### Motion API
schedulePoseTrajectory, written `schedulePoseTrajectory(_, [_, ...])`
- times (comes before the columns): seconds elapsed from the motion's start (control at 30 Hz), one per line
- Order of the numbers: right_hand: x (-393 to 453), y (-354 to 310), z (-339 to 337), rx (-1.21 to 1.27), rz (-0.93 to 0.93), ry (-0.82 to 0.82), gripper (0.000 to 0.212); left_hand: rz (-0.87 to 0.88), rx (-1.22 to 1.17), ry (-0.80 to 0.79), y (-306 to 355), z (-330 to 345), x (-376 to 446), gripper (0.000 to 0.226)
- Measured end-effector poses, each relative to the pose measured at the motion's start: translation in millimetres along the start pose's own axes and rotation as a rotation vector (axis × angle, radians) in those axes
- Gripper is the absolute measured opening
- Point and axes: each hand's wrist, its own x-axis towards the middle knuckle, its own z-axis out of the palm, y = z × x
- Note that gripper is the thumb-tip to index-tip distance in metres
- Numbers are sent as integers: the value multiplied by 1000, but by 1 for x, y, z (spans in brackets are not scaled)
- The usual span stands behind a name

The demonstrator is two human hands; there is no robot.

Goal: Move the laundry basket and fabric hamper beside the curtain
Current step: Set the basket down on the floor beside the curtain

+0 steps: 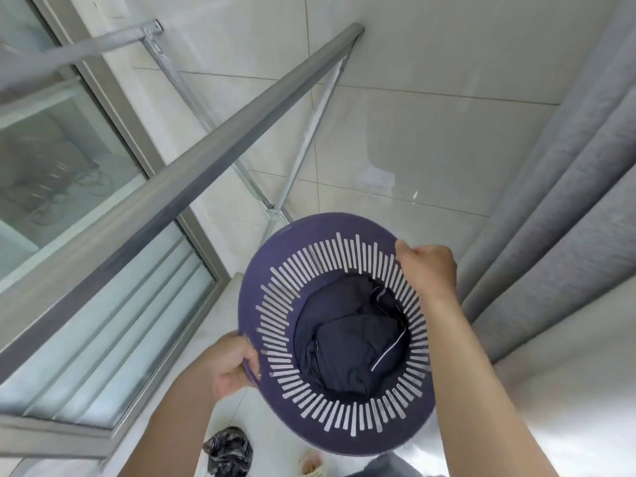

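Hands: left hand [232,364] is curled shut on the near-left rim of the laundry basket [275,280], thumb inside and the other digits wrapped under the lip; right hand [428,266] is pinched closed on the far-right rim, arm reaching across the basket's right side.
Basket position: it appears carried clear of the floor [413,132], tipped so its open mouth faces up toward the camera; the curtain [564,215] hangs just beside the basket's right side.
Basket look: round, dark purple plastic, walls cut with a ring of narrow vertical slots that show pale where light comes through; smooth solid band at the rim.
Contents: dark navy clothing [351,342] bunched in the basket's bottom, a thin white trim line showing.
Around the basket: a grey metal rail [192,173] of a folding rack runs diagonally to the basket's upper left, a glass door [69,187] beyond it; a crumpled black bag [229,452] lies below the basket's near edge.
Fabric hamper: none that I can pick out with certainty.
Doing this step well: keep the two grips opposite each other so the load stays level, swing the basket rightward past the rail, and lower it flat on the floor close against the curtain folds without trapping the cloth underneath.
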Motion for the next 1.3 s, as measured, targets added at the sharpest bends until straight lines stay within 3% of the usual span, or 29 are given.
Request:
schedulePoseTrajectory(0.17, [16,5,1,-114,-132,-78,31,-6,-167,-13,-4,9,12,56])
schedulePoseTrajectory(0.3, [21,31,-7,-264,-146,32,52,-18,-203,46,-7,48,36,66])
schedulePoseTrajectory(0.43, [31,55,-12,-339,-152,45,52,-67,-277,216,-9,90,61,39])
schedulePoseTrajectory(0.57, [49,73,-16,-414,-203,48,53,-88,-268,264,-13,100,83,37])
schedulePoseTrajectory(0.7, [65,91,-13,-651,-270,50,51,-102,-216,363,-15,96,113,42])
schedulePoseTrajectory(0.77, [73,105,-8,-785,-297,9,55,-133,-188,405,-23,97,137,47])
schedulePoseTrajectory(0.93, [82,154,-8,-1113,-405,-119,61,-238,87,386,-40,121,177,28])
schedulePoseTrajectory(1.07, [85,189,-5,-1320,-397,-274,75,-310,102,351,-59,134,206,24])
schedulePoseTrajectory(1.3, [97,231,27,-1501,-495,-443,70,-407,53,375,-86,128,246,26])
